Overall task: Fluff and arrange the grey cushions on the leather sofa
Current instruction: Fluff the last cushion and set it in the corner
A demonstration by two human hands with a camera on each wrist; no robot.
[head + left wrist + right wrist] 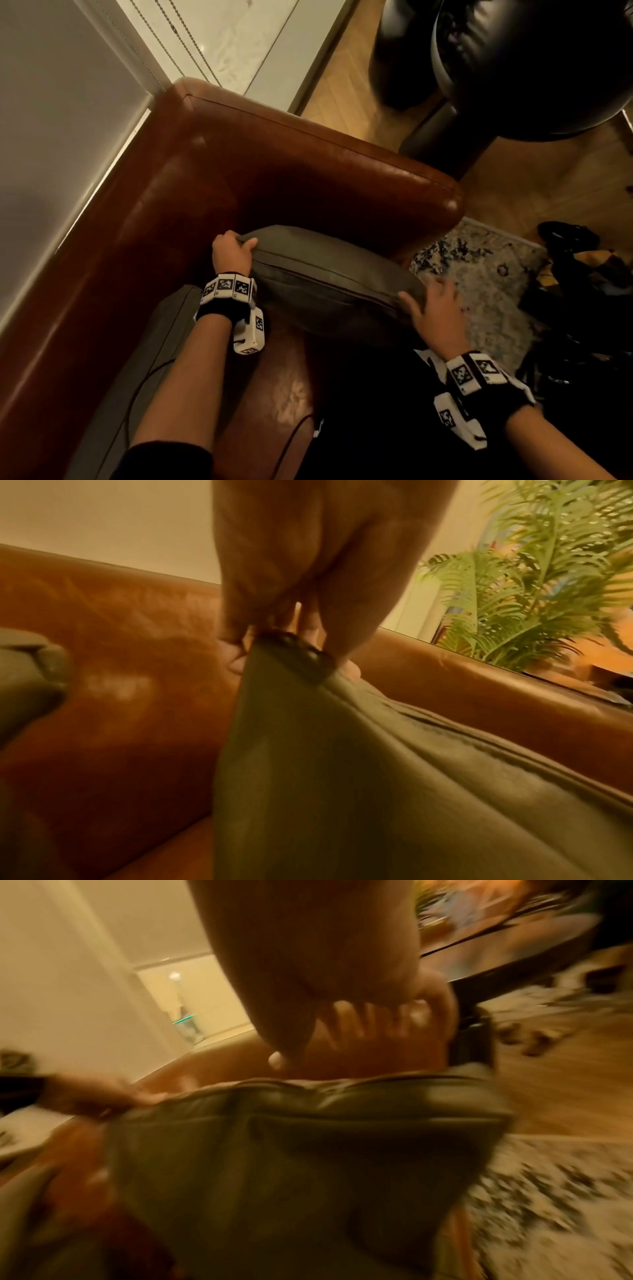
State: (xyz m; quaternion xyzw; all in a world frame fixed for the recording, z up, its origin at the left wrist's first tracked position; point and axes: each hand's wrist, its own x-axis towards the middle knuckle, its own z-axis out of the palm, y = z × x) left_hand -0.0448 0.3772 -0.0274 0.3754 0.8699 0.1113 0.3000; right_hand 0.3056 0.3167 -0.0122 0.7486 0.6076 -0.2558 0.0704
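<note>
A grey cushion point(329, 284) stands on edge in the corner of the brown leather sofa point(301, 164), leaning towards the armrest. My left hand point(234, 250) grips its top left corner; in the left wrist view the fingers point(308, 631) pinch that corner of the cushion point(342, 777). My right hand point(435, 305) is at the cushion's right end with fingers spread. In the blurred right wrist view its fingers point(377, 1020) hang loosely curled just above the cushion's top edge point(308, 1091), holding nothing. A second grey cushion point(164, 349) lies against the sofa back at the lower left.
A patterned rug point(486, 274) lies right of the sofa, with a dark heap of things point(582, 274) on it. A black leather seat point(513, 68) stands beyond the armrest. A wall and blind cords point(171, 44) run behind the sofa. A green plant point(531, 574) stands past the armrest.
</note>
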